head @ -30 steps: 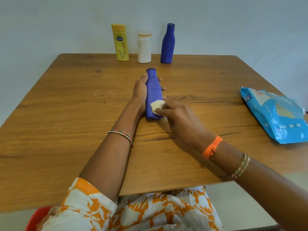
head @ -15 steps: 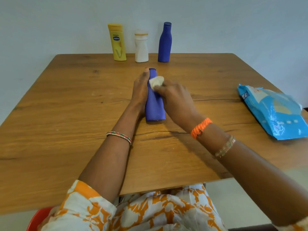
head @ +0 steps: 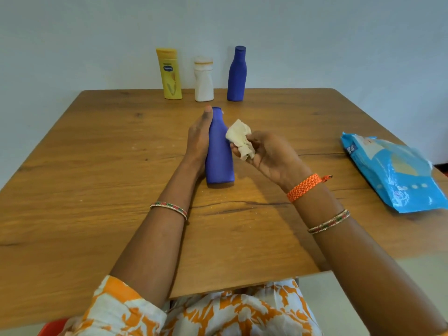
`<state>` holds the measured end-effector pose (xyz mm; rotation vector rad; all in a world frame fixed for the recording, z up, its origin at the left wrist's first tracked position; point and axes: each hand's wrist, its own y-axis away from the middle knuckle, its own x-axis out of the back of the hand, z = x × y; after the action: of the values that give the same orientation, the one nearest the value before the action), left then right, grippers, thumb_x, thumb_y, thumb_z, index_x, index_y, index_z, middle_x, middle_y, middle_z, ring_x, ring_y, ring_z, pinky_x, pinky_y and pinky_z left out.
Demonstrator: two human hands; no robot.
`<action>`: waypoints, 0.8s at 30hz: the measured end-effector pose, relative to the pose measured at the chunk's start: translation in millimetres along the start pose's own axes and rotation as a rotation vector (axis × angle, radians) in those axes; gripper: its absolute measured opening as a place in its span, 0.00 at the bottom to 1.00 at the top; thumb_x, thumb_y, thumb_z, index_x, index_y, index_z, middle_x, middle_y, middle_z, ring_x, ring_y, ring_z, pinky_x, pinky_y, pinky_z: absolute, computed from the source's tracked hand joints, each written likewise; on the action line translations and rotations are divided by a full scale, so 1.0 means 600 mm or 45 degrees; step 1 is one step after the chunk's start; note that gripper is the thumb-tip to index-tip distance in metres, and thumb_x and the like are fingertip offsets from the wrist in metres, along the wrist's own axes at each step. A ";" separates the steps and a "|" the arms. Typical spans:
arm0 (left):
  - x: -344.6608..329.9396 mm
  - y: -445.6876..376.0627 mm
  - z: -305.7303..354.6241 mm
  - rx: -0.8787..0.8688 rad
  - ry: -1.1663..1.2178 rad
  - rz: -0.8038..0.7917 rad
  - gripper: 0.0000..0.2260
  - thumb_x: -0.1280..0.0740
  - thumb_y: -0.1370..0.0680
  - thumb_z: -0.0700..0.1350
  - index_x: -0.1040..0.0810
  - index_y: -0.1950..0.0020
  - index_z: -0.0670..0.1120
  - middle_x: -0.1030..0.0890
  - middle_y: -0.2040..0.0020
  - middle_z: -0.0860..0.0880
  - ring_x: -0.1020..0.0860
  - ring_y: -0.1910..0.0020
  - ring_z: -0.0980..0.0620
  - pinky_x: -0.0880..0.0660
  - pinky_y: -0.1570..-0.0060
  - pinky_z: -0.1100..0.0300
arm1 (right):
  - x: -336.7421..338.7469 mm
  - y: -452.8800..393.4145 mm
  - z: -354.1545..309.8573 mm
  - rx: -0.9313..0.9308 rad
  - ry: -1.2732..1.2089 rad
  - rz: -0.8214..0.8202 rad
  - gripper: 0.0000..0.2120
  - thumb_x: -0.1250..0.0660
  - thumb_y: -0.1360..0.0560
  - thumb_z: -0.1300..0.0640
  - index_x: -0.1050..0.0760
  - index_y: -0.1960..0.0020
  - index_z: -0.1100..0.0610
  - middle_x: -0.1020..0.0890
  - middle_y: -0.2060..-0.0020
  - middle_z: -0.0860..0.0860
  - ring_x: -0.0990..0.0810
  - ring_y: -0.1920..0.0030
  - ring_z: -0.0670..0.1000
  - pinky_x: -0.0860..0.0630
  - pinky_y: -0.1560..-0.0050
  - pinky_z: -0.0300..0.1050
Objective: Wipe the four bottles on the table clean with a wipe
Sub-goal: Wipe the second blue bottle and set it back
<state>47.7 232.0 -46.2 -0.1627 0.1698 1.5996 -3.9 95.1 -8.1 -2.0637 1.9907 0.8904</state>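
Observation:
A blue bottle (head: 219, 151) lies on the wooden table (head: 97, 180), cap pointing away from me. My left hand (head: 197, 141) holds it from its left side, one finger stretched along it up to the cap. My right hand (head: 269, 154) is just right of the bottle, palm turned up, and pinches a crumpled white wipe (head: 240, 139) that sits beside the bottle's neck. At the far edge stand a yellow bottle (head: 169, 73), a white bottle (head: 203, 81) and a second blue bottle (head: 237, 75), all upright.
A light blue pack of wipes (head: 392, 170) lies flat near the table's right edge. A pale wall rises behind the standing bottles. The table's near edge is at my lap.
My right hand rubbed the wipe from the bottle's base up to its neck, then lifted off to the right and turned palm up. My left hand stayed on the bottle.

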 end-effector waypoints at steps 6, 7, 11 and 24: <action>-0.007 0.010 0.005 -0.125 -0.159 -0.125 0.14 0.29 0.25 0.47 0.27 0.44 0.42 0.22 0.59 0.48 0.22 0.65 0.55 0.24 0.64 0.60 | -0.001 -0.004 0.001 0.032 0.066 -0.102 0.11 0.34 0.24 0.61 0.27 0.46 0.68 0.20 0.57 0.59 0.21 0.63 0.51 0.20 0.59 0.41; -0.006 0.011 0.006 -0.115 -0.144 -0.131 0.15 0.28 0.26 0.44 0.27 0.42 0.43 0.22 0.59 0.49 0.21 0.66 0.55 0.24 0.65 0.60 | -0.002 -0.006 0.000 0.052 0.100 -0.084 0.11 0.35 0.24 0.65 0.28 0.43 0.69 0.20 0.56 0.60 0.20 0.62 0.51 0.20 0.59 0.40; 0.005 0.006 0.010 -0.120 -0.093 -0.145 0.17 0.29 0.26 0.40 0.26 0.38 0.45 0.21 0.58 0.48 0.21 0.64 0.53 0.23 0.66 0.59 | 0.006 -0.003 -0.015 -0.057 0.008 -0.087 0.11 0.42 0.21 0.65 0.31 0.40 0.69 0.21 0.50 0.65 0.18 0.56 0.57 0.18 0.56 0.47; 0.008 0.008 0.010 0.321 0.494 -0.211 0.20 0.45 0.19 0.56 0.22 0.51 0.43 0.18 0.61 0.46 0.20 0.63 0.50 0.22 0.60 0.57 | -0.033 -0.011 0.045 1.188 1.901 -0.061 0.21 0.39 0.25 0.67 0.29 0.33 0.57 0.25 0.35 0.54 0.27 0.35 0.52 0.30 0.35 0.49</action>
<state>42.5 237.5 -41.4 -0.2825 0.6392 1.3551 -5.0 126.1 -22.0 -2.0699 1.9272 -1.7871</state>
